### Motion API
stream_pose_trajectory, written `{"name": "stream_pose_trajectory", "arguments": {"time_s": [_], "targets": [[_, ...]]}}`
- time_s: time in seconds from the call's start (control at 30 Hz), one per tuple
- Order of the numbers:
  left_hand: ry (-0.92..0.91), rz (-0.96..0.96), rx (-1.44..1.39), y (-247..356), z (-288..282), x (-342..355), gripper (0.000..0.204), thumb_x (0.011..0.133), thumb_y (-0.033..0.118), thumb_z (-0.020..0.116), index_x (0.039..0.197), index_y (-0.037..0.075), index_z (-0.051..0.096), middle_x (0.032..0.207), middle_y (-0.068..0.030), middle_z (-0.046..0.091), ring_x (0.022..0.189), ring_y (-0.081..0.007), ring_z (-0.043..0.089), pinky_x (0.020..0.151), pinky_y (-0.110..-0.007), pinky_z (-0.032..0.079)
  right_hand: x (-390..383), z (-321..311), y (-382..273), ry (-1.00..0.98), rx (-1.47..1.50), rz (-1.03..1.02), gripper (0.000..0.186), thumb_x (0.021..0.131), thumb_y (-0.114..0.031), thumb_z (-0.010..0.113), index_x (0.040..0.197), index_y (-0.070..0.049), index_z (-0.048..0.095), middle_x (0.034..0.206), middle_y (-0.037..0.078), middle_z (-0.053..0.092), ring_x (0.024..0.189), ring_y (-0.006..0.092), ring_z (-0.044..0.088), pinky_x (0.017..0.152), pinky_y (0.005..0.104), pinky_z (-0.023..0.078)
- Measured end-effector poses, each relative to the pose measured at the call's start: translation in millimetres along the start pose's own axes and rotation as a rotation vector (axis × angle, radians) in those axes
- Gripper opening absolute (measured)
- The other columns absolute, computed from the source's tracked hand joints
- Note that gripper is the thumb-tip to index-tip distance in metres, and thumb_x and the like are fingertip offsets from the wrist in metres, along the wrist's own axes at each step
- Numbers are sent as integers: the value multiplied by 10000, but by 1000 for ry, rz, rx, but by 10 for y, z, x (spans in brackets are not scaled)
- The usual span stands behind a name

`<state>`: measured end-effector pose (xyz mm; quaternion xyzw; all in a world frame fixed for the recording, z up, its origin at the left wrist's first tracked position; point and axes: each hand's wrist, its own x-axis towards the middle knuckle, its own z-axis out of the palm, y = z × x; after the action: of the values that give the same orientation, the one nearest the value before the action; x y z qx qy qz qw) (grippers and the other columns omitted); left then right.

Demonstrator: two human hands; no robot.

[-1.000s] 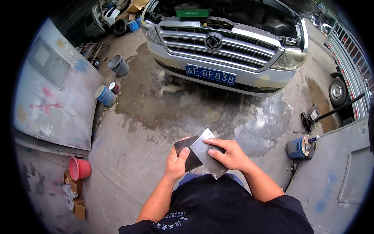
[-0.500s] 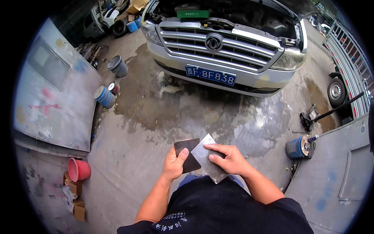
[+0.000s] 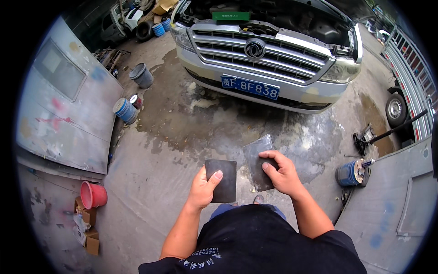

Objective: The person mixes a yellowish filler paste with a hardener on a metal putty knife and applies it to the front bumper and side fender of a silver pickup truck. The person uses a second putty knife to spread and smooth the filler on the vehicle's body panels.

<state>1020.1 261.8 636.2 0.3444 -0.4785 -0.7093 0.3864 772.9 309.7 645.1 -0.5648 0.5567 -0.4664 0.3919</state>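
My left hand [image 3: 200, 188] is closed on a thin dark rectangular plate [image 3: 227, 182], thumb lying across its face and fingers behind it. The plate is nearly upright in the picture. To its right, my right hand [image 3: 285, 176] grips a second thin plate [image 3: 257, 153], grey and slightly shiny, by its right side. Thumb and forefinger rest on the near face; the plate leans with its top to the left at the lower end to the right. A gap separates the two plates, and both are held above the concrete floor in front of me.
Ahead stands a silver van [image 3: 255, 59] with its bonnet up and a green box [image 3: 231, 16] on its front. Grey panels flank me left [image 3: 68, 109] and right [image 3: 392, 201]. Several buckets, including a red one [image 3: 94, 195], stand around. A floor jack [image 3: 363, 138] sits at right.
The plates have moved apart from overlapping contact. My right hand has risen to the right, its plate turning from bright to darker. The left plate has straightened slightly.
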Motion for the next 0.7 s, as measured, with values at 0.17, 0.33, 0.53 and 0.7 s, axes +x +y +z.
{"name": "stream_pose_trajectory", "arguments": {"time_s": [0.17,0.33,0.53,0.7], "targets": [[51,-58,-154,52,126,-6,261,956,188,583,1135,2,545,1016,-47,635,885,-102,591,793,-266,492,-84,291,-121,-208,-56,-105,202,852,-234,676,923,-49,637,821,100,570,763,263,577,681,345,461],[62,13,48,-6,127,-20,229,940,188,610,1063,-2,576,970,-38,638,856,-95,586,762,-258,493,-99,445,-76,-233,-75,-60,218,862,-234,682,838,-31,604,808,114,564,741,278,575,650,357,454],[-35,-49,198,58,68,-81,230,936,187,615,1055,-9,592,966,-34,639,851,-88,574,752,-252,490,16,358,-121,-116,-33,8,259,880,-258,673,835,-11,609,827,102,590,755,232,580,689,331,466],[35,-126,6,39,52,-106,295,923,192,633,1130,1,545,943,-39,639,837,-94,587,748,-265,503,134,255,24,114,190,107,301,943,-294,590,793,-34,570,725,-35,521,686,58,471,625,244,417]]}}
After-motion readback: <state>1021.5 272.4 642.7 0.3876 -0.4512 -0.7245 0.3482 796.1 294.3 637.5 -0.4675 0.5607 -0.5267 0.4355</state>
